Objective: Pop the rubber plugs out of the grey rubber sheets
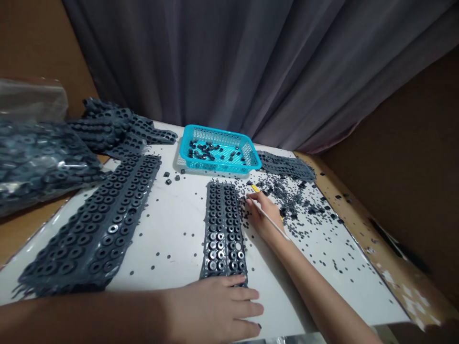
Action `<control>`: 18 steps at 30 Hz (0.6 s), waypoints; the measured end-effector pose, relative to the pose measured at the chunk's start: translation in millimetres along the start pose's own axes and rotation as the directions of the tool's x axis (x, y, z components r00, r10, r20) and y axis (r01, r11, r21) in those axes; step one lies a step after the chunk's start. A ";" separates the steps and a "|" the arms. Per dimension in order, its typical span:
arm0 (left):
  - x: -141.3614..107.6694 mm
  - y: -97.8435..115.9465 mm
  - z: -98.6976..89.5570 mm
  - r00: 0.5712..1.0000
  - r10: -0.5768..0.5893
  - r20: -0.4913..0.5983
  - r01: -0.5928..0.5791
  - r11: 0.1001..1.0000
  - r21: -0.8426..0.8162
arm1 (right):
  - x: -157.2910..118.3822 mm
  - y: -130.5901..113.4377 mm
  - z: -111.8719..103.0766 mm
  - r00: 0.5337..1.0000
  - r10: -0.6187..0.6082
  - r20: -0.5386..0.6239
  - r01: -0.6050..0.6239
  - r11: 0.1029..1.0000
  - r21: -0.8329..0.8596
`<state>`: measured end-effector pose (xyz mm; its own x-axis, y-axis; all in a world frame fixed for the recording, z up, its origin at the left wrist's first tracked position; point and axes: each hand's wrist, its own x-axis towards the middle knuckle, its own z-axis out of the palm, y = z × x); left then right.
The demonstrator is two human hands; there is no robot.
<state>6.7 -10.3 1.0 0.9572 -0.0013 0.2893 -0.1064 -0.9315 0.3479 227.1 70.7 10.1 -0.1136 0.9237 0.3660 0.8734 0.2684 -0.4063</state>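
Observation:
My left hand (222,306) lies flat with its fingers out over the near end of a dark moulded rubber sheet (225,224). This sheet carries rows of round ring-shaped parts and lies lengthwise in front of me. My right hand (264,215) is beside the sheet's right edge, closed around a thin white stick (268,219) whose tip is near the sheet. A yellow strip (255,188) shows just beyond the right hand, partly hidden by it. Many small black discs (290,196) are scattered to the right of that hand.
A turquoise basket (220,168) with small black pieces stands at the back. Another ringed sheet (96,224) lies left; more sheets (114,126) are heaped behind it. A clear bag (46,162) of dark parts sits far left. One sheet (287,165) lies back right. A curtain (229,62) hangs behind.

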 end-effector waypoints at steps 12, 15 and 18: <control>4.9 -41.4 -47.4 0.441 -0.801 -0.406 0.723 0.584 -0.368 | -4.4 -37.6 8.6 0.980 0.119 0.160 -0.193 0.770 0.608; -3.5 -64.2 -46.8 0.307 -0.851 -0.426 0.845 0.450 -0.290 | -8.1 -41.8 18.3 0.965 0.127 0.230 -0.251 0.699 0.670; -9.4 -71.4 -38.2 0.294 -0.880 -0.373 0.884 0.399 -0.245 | -9.3 -39.8 23.2 0.962 0.142 0.233 -0.267 0.669 0.694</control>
<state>-4.9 70.1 7.6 0.2742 0.9552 0.1117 0.7373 -0.2834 0.6132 182.4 57.8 3.4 -0.0955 0.9905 0.0992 0.2858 0.1228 -0.9504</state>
